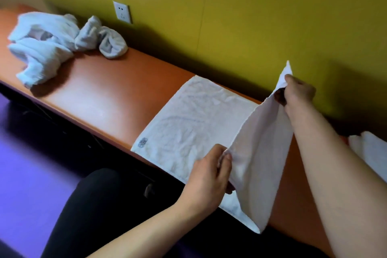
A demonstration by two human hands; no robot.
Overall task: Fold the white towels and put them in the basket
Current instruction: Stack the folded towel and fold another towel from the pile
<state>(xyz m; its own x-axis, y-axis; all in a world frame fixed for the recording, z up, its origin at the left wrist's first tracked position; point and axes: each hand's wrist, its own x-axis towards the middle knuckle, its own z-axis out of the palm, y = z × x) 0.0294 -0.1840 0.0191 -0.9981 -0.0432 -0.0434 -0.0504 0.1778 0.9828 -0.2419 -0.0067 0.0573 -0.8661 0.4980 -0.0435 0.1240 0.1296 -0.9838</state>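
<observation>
A white towel (188, 123) is spread across the counter (100, 90), front edge to back; its raised right half is pinched by the left hand (209, 176) and right hand (298, 90) (near and far corners).

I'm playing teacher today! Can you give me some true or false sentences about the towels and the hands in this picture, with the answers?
1. Both hands hold the same towel. True: the left hand and right hand pinch the white towel.
2. That towel lies completely flat. False: its right part is lifted up.
3. A crumpled pile of towels sits at the bench's far left. True.
4. The bench is green. False: it is orange.
</observation>
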